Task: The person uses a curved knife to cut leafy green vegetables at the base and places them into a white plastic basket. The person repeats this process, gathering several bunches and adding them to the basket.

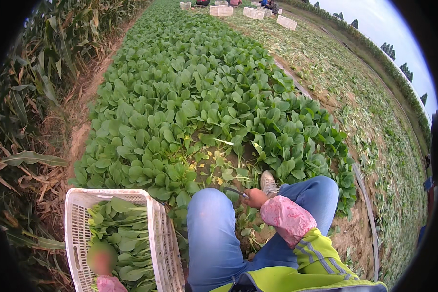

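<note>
My right hand (pixel 256 198), in a pink patterned sleeve cover, grips a small sickle (pixel 234 190) between my knees. Its thin, curved, dark blade points left, towards my left knee. At lower left, a white slatted plastic crate (pixel 154 222) holds leafy greens (pixel 131 233), laid with their pale stalks to the right. Over these greens, inside the crate, is my left hand (pixel 103 260); a blur covers it, so its fingers and any hold cannot be made out. Ahead grows a dense bed of the same kind of greens (pixel 189 91).
Loose and yellowed leaves (pixel 219 160) lie on soil by my shoe (pixel 268 182). Dry corn plants (pixel 33 109) line the left side. A flat grey hose (pixel 368 211) runs along the bed's right edge. Several white crates (pixel 221 11) and people crouching stand far ahead.
</note>
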The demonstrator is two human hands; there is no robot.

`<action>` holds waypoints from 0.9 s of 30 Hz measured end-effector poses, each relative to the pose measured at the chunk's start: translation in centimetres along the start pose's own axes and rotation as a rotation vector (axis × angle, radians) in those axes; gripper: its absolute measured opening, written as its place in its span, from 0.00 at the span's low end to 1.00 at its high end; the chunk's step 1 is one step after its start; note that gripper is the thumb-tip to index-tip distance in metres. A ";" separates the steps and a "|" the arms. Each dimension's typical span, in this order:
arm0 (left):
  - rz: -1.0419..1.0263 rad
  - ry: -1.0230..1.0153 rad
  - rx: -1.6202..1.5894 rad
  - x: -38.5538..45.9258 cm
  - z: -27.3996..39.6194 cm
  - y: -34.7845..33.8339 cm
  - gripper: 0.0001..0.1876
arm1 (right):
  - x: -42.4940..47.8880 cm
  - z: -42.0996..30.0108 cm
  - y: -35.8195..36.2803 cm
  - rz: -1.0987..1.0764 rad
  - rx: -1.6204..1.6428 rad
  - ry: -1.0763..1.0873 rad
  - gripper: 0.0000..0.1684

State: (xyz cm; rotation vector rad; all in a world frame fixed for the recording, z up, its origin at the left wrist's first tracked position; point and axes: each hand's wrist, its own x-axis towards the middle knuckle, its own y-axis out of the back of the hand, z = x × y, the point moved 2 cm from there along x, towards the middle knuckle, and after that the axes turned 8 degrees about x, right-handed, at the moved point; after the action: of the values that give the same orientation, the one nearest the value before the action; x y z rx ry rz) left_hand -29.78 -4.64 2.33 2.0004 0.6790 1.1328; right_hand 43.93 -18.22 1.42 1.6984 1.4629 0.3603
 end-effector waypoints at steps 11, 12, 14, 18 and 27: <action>-0.402 0.244 0.138 -1.9 0.3 -2.9 0.17 | 0.0 1.2 -0.8 -0.066 -0.033 0.026 0.19; -0.459 0.273 0.154 -1.8 0.3 -3.1 0.17 | 0.0 1.3 -1.0 -0.071 -0.043 0.031 0.19; -0.517 0.285 0.189 -1.8 0.3 -3.4 0.18 | 0.0 1.5 -1.3 -0.086 -0.028 0.010 0.19; -0.150 0.054 0.328 -1.9 0.8 -2.8 0.16 | 0.0 2.0 -1.5 -0.142 -0.011 -0.016 0.21; -0.005 -0.080 0.186 -2.0 -0.7 -3.5 0.13 | 0.6 2.5 -2.3 -0.166 -0.008 -0.020 0.24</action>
State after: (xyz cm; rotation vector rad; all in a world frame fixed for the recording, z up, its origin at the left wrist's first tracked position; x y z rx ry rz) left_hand -31.71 -3.80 -1.18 2.1864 0.7712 1.0126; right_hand 44.26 -18.76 -1.92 1.5568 1.5725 0.2579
